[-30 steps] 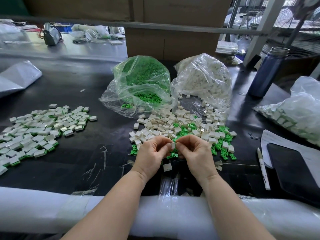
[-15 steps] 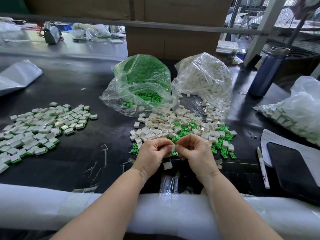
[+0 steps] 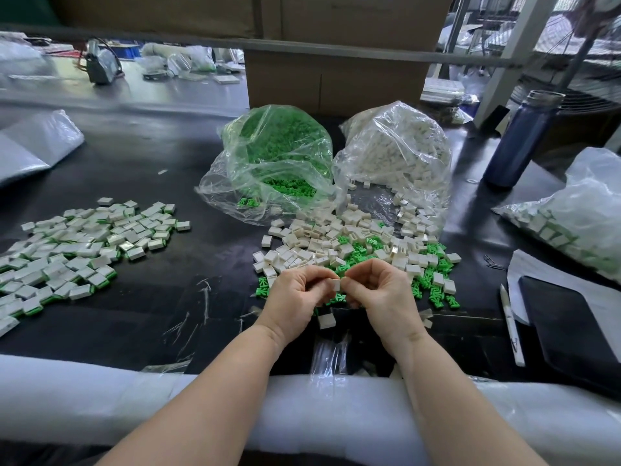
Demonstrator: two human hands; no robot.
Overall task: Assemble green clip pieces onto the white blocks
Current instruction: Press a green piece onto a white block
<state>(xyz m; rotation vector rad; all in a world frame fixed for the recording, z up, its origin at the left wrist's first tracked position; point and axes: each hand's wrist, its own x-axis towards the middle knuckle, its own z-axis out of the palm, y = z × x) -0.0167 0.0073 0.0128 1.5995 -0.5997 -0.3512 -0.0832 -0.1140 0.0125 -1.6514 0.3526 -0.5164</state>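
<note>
Black bench point(image 3: 208, 307), white foam padding point(image 3: 67, 391) along its near edge, likely cushioning the forearms. Just beyond, left hand point(image 3: 297, 297) and right hand point(image 3: 376, 292) together pinch one white block point(image 3: 334, 284); any clip between them is hidden. Behind: loose blocks and green clips point(image 3: 433, 290), within reach. Left edge: finished pile point(image 3: 77, 250). Far centre: open supply bags point(image 3: 279, 163).

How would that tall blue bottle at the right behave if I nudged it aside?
The blue bottle stands upright, tall and narrow, so a push near its top would probably tip it. Its round body would likely roll once down. The smooth black table may let it slide if pushed low. How full it is cannot be seen.
</note>
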